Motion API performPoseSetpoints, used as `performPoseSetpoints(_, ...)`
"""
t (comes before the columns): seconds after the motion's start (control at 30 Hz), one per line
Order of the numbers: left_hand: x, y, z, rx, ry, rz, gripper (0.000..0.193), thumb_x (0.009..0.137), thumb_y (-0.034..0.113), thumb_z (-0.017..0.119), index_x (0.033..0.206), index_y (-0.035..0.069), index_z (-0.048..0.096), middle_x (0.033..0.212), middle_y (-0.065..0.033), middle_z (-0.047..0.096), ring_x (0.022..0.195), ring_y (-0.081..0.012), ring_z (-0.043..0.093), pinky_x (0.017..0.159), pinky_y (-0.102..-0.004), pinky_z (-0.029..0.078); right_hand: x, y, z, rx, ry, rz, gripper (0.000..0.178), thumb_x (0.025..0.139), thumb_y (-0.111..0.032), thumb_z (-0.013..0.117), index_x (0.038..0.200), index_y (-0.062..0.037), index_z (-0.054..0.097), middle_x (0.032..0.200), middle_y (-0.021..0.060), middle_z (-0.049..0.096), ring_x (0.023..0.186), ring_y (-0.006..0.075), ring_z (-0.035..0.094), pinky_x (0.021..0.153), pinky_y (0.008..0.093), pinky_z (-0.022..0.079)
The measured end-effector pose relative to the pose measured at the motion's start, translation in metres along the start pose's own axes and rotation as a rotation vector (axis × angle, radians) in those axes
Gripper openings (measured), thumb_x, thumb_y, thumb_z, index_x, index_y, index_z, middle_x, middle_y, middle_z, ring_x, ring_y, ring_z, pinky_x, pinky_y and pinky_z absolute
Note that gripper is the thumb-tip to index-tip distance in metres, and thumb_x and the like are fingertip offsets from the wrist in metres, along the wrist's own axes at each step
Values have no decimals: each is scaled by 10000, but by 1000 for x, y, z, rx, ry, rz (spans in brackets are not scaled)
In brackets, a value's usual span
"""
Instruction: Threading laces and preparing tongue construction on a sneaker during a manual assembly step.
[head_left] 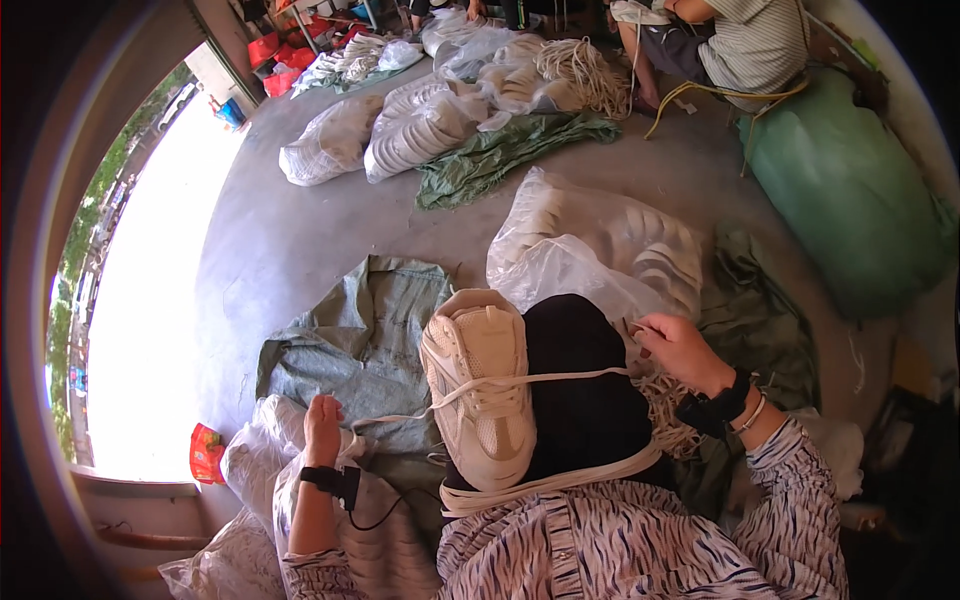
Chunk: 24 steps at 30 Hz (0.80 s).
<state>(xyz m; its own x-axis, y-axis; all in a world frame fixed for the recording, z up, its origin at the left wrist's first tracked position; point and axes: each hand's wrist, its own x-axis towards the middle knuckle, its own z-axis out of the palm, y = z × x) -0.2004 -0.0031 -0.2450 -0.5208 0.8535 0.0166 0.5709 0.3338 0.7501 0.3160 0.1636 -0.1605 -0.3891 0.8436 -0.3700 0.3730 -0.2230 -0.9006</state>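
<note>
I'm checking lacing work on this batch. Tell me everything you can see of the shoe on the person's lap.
The shoe is a cream-white sneaker with mesh-like and smooth panels and a thick pale sole. It rests on the black-clad knee, toe toward the person. A white lace runs from its eyelets to the right hand and to the left hand, pulled taut both ways.

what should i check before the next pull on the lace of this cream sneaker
1. Cream mesh sneaker resting steady on the black-clad knee: ok.
2. Left hand gripping one end of the flat cream lace: ok, closed on it.
3. Right hand pinching the other end: ok.
4. Lace taut across the shoe: ok, it runs straight to both hands.
5. Lace seated through the right eyelets: cannot tell, too small.
6. Bundle of loose cream laces under the right wrist kept free of the working lace: cannot tell.
</note>
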Motion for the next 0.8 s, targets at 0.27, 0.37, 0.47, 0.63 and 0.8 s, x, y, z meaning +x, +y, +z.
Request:
performPoseSetpoints(0.27, -32, 177, 69, -528, -159, 149, 178, 947, 98, 479, 984, -17, 609, 745, -27, 605, 681, -80, 536, 636, -231, 446, 5, -64, 72, -430, 48, -546, 126, 911, -159, 522, 942, -37, 523, 717, 171, 595, 671, 360, 597, 587, 434, 460)
performPoseSetpoints(0.37, -48, 204, 79, -686, -253, 94, 167, 935, 66, 509, 1026, -40, 600, 797, -48, 628, 702, -83, 562, 679, -224, 474, 16, -50, 81, -584, 38, -702, 103, 873, -114, 563, 921, -28, 594, 748, 152, 612, 714, 333, 600, 631, 392, 479)
performPoseSetpoints(0.47, -41, 193, 74, -650, -429, -23, 130, 918, 78, 546, 947, -37, 599, 788, -45, 631, 701, -79, 566, 685, -220, 475, 14, -45, 85, -665, -30, -648, 114, 831, -147, 602, 801, -41, 631, 730, 148, 624, 674, 341, 608, 599, 414, 477)
performPoseSetpoints(0.63, -38, 193, 72, -571, -601, -16, 136, 911, 114, 561, 861, -9, 587, 734, -5, 602, 669, -61, 529, 639, -206, 441, 19, -48, 91, -794, -46, -582, 182, 821, -212, 627, 759, -41, 639, 681, 146, 624, 638, 347, 611, 575, 416, 480)
performPoseSetpoints(0.8, -35, 194, 67, -535, -666, 8, 136, 904, 128, 557, 845, 9, 589, 719, 13, 579, 654, -52, 503, 610, -204, 417, 21, -59, 97, -974, -68, -679, 87, 712, -100, 589, 665, -27, 589, 622, 166, 610, 590, 317, 633, 542, 400, 503)
